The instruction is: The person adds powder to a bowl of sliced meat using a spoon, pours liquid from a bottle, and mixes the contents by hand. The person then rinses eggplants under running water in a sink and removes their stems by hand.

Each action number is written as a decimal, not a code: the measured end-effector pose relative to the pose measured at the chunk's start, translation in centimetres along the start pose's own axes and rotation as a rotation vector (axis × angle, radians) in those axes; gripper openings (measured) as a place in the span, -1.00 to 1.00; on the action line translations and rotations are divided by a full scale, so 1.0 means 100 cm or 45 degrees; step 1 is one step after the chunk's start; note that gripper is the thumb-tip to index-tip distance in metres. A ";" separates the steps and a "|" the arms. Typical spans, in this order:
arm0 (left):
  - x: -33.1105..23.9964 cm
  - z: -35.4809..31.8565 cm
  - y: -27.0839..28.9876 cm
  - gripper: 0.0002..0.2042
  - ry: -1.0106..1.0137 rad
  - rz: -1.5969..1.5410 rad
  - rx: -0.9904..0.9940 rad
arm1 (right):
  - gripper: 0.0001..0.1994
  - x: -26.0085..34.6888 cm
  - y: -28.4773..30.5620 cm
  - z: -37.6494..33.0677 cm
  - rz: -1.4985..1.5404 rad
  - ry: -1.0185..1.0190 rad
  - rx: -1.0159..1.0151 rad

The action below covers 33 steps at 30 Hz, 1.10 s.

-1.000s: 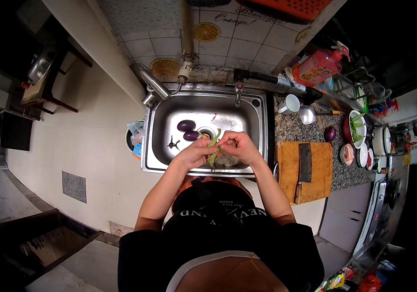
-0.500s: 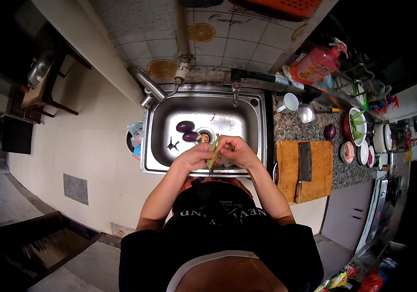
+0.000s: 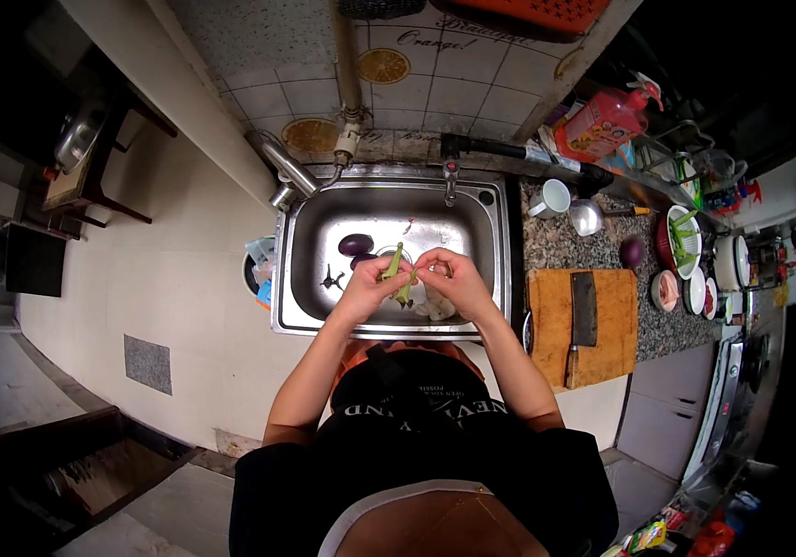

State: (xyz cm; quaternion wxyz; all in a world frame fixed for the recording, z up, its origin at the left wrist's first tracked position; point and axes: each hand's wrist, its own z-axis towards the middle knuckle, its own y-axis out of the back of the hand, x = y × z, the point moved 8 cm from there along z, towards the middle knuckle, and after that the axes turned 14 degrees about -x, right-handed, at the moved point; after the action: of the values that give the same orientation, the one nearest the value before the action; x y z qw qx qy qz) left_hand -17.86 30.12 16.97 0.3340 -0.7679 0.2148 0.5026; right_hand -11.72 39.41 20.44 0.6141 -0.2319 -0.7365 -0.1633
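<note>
Above the near side of a steel sink (image 3: 279,306), both my hands are closed on a long, pale green pod-like vegetable (image 3: 398,252). My left hand (image 3: 367,288) grips it between thumb and fingers, and one end sticks up past them. A ragged lower part hangs between the hands. The fingertips of my right hand (image 3: 454,280) pinch at its edge, partly hiding what they hold. Two dark purple eggplants lie beyond my left hand; the farther eggplant (image 3: 356,244) shows whole, the nearer is mostly covered. Pale lumps (image 3: 435,304) rest in the sink beneath my right hand.
A faucet (image 3: 451,181) reaches over the sink's far edge. To the right, a cleaver (image 3: 584,311) lies on a wooden cutting board (image 3: 616,325). Behind it stand a mug (image 3: 549,199), a purple vegetable (image 3: 631,251), and a basket (image 3: 665,243) of green vegetables.
My hands have drawn slightly apart and turned. The vegetable's upper end now stands up beside my left thumb, and the pale lumps show more. The nearer eggplant is more covered.
</note>
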 end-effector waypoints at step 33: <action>-0.043 -0.012 0.004 -0.90 -0.553 0.543 -0.288 | -0.89 0.038 -0.004 -0.011 -0.612 0.613 -0.306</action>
State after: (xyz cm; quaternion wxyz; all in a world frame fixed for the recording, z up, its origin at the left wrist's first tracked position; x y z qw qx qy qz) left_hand -19.13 28.93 21.07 0.1719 -0.6128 0.2374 0.7339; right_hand -11.55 39.03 24.38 0.6824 -0.0776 -0.5797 -0.4385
